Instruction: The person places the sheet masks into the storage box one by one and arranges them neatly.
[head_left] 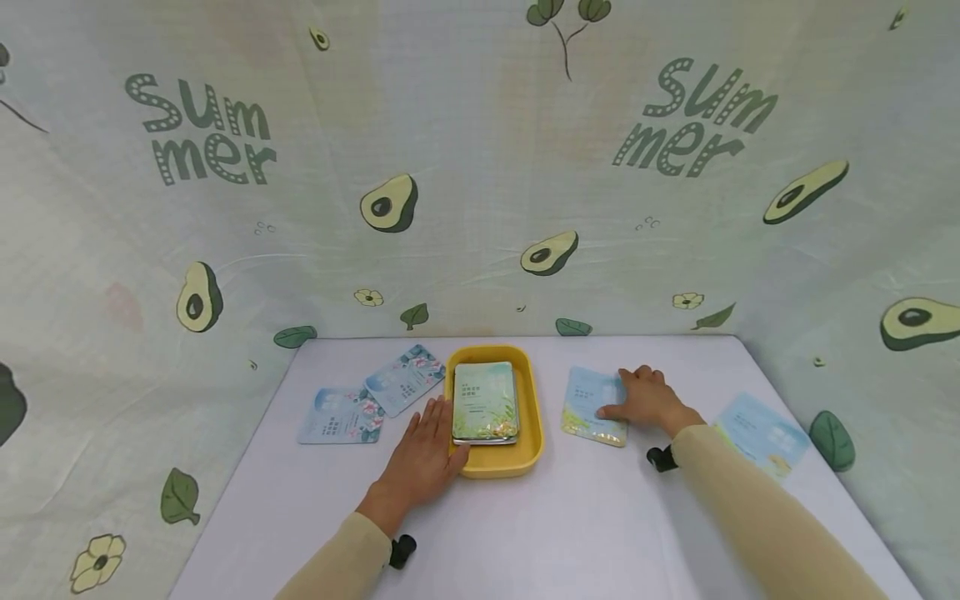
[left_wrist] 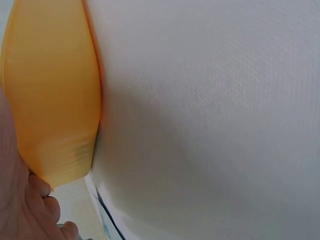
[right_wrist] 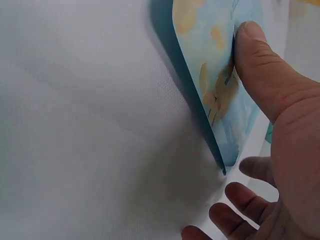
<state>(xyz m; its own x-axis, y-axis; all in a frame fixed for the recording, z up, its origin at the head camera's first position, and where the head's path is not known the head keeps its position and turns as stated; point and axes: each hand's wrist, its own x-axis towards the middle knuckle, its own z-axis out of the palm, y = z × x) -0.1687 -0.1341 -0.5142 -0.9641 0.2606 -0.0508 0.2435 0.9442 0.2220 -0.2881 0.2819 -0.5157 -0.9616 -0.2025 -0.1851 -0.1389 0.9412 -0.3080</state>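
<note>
My left hand [head_left: 422, 454] rests with straight fingers along the left side of a yellow tray [head_left: 534, 433], its thumb near the front corner. That tray's wall [left_wrist: 55, 95] fills the left of the left wrist view. Inside the tray lies a stack of flat green-and-white packets [head_left: 483, 402]. Over a flat blue-and-yellow packet [head_left: 588, 406], right of the tray, is my right hand [head_left: 651, 400]. In the right wrist view the thumb [right_wrist: 265, 65] overlaps the packet's face [right_wrist: 225, 75], while the other fingers are spread beyond its corner.
Two blue floral packets [head_left: 341, 417] [head_left: 405, 379] lie left of the tray, their corners close together. Another pale blue packet [head_left: 761, 435] lies at the right, partly behind the right sleeve [head_left: 750, 508]. A patterned cloth [head_left: 465, 150] hangs behind the white table [head_left: 525, 533].
</note>
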